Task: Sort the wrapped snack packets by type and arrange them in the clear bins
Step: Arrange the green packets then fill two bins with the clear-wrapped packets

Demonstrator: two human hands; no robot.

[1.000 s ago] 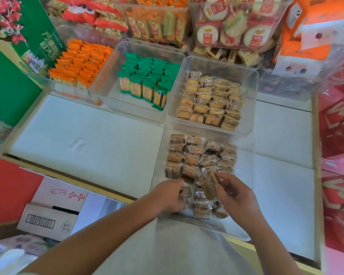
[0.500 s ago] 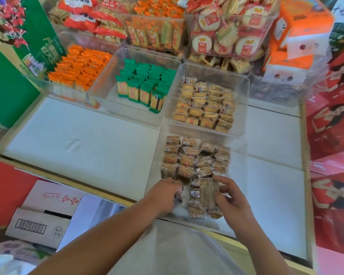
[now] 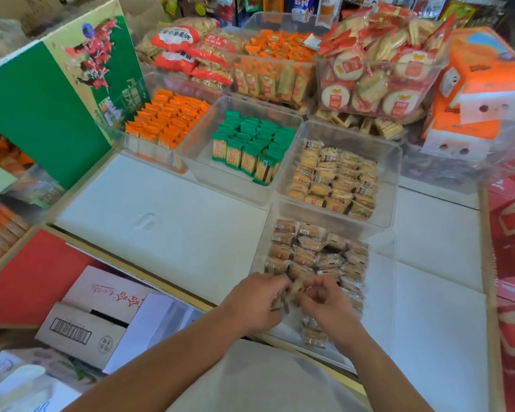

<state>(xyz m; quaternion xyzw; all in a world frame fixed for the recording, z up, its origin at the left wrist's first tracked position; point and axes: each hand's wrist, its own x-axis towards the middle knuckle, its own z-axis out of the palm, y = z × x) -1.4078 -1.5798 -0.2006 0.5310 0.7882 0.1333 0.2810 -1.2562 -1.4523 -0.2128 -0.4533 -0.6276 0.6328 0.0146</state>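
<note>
The nearest clear bin [image 3: 381,292] holds several brown wrapped snack packets [image 3: 306,251] in rows at its far half. Both hands work at its near end. My left hand [image 3: 254,301] grips a brown packet at the bin's near left. My right hand [image 3: 327,304] curls round another brown packet just beside it; the two hands almost touch. Loose packets [image 3: 314,334] lie under and behind my right wrist. Behind stands a bin of pale yellow packets [image 3: 333,179], then green packets [image 3: 250,144] and orange packets [image 3: 167,120] to the left.
White tabletop [image 3: 161,215] spreads left of the near bin and also to its right. A green carton [image 3: 48,114] stands at far left. Stacked bins of round crackers [image 3: 375,75] and orange boxes [image 3: 476,93] fill the back. Cardboard boxes [image 3: 95,316] sit below the table's front edge.
The hands have come closer together over the near end of the bin. The right hand, which held a long packet flat, now has its fingers curled in. The view tilted up.
</note>
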